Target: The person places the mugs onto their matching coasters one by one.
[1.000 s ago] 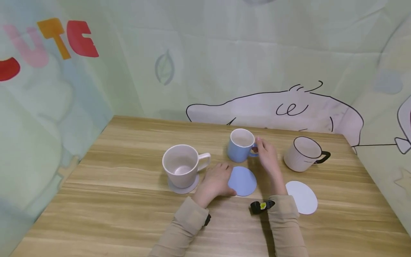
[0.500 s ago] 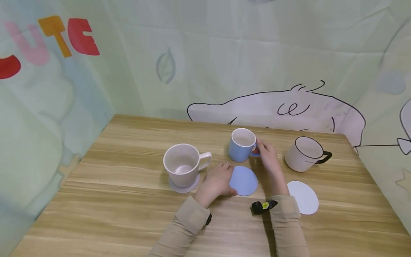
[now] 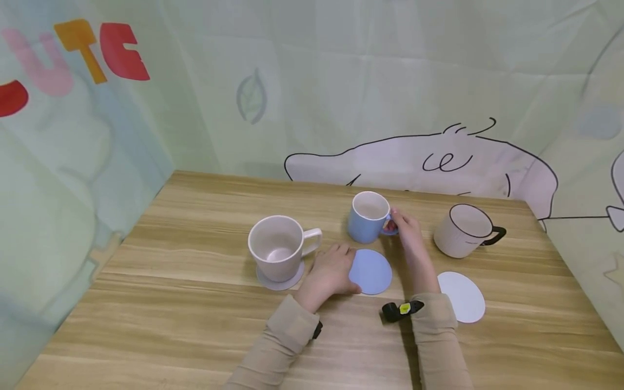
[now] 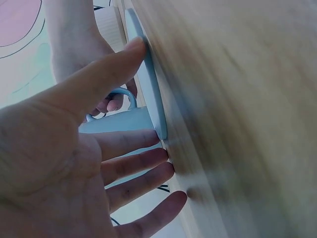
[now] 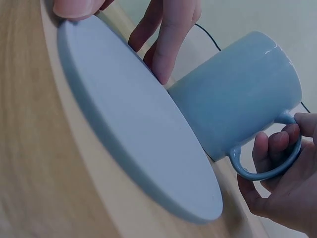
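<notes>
In the head view, my left hand (image 3: 331, 268) lies at the left side of a round blue coaster (image 3: 374, 273), holding it on the table. Its thumb (image 4: 121, 57) is on the near edge of the coaster, while the fingers reach the far side with their tips at the tabletop. My right hand (image 3: 408, 230) grips the handle of a light blue mug (image 3: 364, 227), fingers through the loop and thumb on top in the right wrist view. The mug stands upright just behind the coaster, its white inside visible from above.
A large pale mug (image 3: 279, 269) stands left on a pale grey coaster (image 3: 265, 283). To the right is a white mug (image 3: 453, 238) with black rim and handle, and a white coaster (image 3: 465, 303) lies in front of it. A printed cloth (image 3: 214, 108) hangs behind the wooden table (image 3: 161, 325).
</notes>
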A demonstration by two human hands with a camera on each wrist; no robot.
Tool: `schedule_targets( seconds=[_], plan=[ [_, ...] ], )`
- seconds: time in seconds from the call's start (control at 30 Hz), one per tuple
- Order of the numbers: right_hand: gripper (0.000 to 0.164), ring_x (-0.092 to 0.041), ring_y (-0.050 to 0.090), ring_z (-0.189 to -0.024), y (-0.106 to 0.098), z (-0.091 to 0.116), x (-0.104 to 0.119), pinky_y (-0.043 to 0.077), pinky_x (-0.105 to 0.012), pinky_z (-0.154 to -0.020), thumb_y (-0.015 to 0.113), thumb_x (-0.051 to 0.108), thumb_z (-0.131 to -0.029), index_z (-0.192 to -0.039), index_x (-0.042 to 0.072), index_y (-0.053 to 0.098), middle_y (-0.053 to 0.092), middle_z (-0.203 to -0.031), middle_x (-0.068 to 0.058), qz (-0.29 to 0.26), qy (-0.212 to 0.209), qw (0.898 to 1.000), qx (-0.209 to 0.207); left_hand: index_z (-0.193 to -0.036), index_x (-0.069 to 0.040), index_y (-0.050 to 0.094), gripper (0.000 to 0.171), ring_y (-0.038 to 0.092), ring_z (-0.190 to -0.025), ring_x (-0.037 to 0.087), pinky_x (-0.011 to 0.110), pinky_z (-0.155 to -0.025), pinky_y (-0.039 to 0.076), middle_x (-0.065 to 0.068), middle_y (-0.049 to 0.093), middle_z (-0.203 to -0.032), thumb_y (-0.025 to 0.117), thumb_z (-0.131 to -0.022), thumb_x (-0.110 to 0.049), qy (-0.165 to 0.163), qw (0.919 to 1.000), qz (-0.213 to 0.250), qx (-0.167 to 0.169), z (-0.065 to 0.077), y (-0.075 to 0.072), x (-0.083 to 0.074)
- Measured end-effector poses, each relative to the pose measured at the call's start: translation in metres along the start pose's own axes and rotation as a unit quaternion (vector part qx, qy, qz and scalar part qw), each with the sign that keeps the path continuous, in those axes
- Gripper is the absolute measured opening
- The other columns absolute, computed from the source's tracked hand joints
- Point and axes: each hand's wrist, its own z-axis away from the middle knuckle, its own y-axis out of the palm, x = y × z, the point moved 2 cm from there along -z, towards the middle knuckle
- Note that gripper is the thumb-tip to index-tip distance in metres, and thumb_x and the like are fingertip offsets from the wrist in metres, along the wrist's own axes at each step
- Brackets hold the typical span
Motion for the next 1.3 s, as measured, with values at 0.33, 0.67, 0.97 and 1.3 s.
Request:
schedule_targets(
  seconds=[0.33, 0.67, 0.97, 1.3],
  plan=[
    [0.042, -0.01, 0.052, -0.065, 0.0018, 0.0013, -0.0003, 0.043, -0.022, -0.074, 0.04, 0.021, -0.103, -0.062, 0.011, 0.045, 0.046, -0.063, 0.004, -0.045, 0.004, 0.999, 0.001, -0.141, -0.009, 0.046, 0.085, 0.042, -0.132, 0.021, 0.045, -0.102, 0.044, 0.006, 0.049, -0.14, 0.078, -0.074, -0.049, 0.001, 1.0, -0.003, 0.001, 0.0004, -0.0005, 0.0003],
    [0.044, -0.01, 0.05, -0.065, 0.0041, -0.0001, -0.0027, 0.043, -0.022, -0.074, 0.037, 0.018, -0.104, -0.06, 0.011, 0.044, 0.043, -0.061, 0.003, -0.104, -0.002, 0.995, 0.001, -0.141, -0.009, 0.046, 0.086, 0.043, -0.131, 0.021, 0.046, -0.102, 0.043, 0.006, 0.05, -0.138, 0.079, -0.073, -0.05, -0.001, 1.0, -0.005, 0.001, -0.0009, 0.0007, -0.0003],
    [0.045, -0.01, 0.048, -0.065, 0.0061, 0.0003, -0.0038, 0.042, -0.021, -0.073, 0.035, 0.017, -0.104, -0.06, 0.012, 0.043, 0.041, -0.061, 0.004, -0.15, 0.003, 0.989, 0.002, -0.141, -0.009, 0.046, 0.085, 0.043, -0.13, 0.021, 0.046, -0.101, 0.044, 0.006, 0.05, -0.138, 0.078, -0.073, -0.05, 0.0, 1.0, -0.007, 0.001, 0.0002, -0.0003, -0.0011],
    [0.046, -0.01, 0.048, -0.065, 0.0047, -0.0005, -0.0039, 0.04, -0.022, -0.075, 0.034, 0.015, -0.104, -0.059, 0.011, 0.042, 0.04, -0.059, 0.003, -0.187, 0.006, 0.982, 0.007, -0.142, -0.008, 0.045, 0.087, 0.042, -0.132, 0.021, 0.047, -0.103, 0.043, 0.006, 0.048, -0.14, 0.078, -0.074, -0.05, -0.001, 1.0, -0.009, 0.004, -0.0006, 0.0007, -0.0005]
  ],
)
